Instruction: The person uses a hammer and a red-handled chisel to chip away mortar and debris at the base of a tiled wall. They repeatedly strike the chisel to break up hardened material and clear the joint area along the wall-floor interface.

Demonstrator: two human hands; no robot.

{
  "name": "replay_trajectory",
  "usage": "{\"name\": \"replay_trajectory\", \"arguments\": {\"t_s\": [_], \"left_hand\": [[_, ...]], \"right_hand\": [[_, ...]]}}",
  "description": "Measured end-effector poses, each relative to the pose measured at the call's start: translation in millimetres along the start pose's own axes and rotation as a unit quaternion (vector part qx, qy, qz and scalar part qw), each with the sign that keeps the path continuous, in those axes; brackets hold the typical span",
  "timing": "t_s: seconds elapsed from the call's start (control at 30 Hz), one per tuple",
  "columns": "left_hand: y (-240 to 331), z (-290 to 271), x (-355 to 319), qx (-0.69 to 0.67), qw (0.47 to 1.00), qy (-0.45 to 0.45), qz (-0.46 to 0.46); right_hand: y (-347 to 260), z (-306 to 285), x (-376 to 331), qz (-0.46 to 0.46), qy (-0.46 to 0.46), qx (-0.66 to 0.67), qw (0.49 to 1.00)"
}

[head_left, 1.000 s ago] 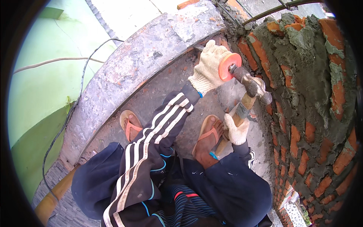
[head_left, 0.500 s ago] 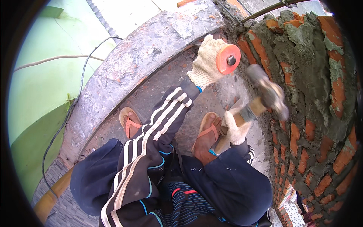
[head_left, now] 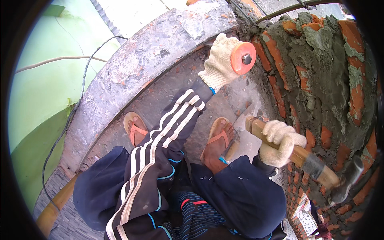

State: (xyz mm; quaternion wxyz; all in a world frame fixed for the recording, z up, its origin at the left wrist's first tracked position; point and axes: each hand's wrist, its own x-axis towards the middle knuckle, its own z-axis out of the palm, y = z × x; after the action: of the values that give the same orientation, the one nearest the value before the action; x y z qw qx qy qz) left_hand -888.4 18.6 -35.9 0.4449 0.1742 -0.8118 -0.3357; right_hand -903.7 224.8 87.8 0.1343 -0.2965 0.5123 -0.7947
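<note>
My left hand (head_left: 221, 61), in a cream knitted glove, is closed around a chisel (head_left: 247, 59). An orange-red round guard (head_left: 237, 58) surrounds the chisel's metal striking end, which faces up toward me. The chisel's tip is mostly hidden beyond the glove, by the edge of the grey slab. Gloved too, my right hand (head_left: 280, 143) grips a hammer (head_left: 314, 167) by its wooden handle. Grey wrapping binds the handle close to the metal hammer head (head_left: 347, 181), which hangs out at the lower right, apart from the chisel and over the brick wall.
A rough brick and mortar wall (head_left: 332, 80) rises along the right. The curved concrete slab (head_left: 132, 72) arches across the left and top. Beyond it are a black cable (head_left: 83, 88) and a pale green surface (head_left: 44, 92). My sandalled feet (head_left: 218, 140) stand between slab and wall.
The hammer has swung away from the chisel, its head going down and to the right. My right hand has risen and moved right with it. My left hand has barely shifted.
</note>
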Motion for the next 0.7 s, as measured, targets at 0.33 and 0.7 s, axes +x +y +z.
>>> {"name": "replay_trajectory", "arguments": {"t_s": [0.33,0.7], "left_hand": [[-8,-1,-1,0.023,0.999,-0.008,0.022],[-3,16,1,0.01,0.999,-0.029,0.029]], "right_hand": [[-4,-43,-21,0.238,-0.012,-0.218,0.946],[52,-43,-46,0.376,-0.045,-0.263,0.887]]}}
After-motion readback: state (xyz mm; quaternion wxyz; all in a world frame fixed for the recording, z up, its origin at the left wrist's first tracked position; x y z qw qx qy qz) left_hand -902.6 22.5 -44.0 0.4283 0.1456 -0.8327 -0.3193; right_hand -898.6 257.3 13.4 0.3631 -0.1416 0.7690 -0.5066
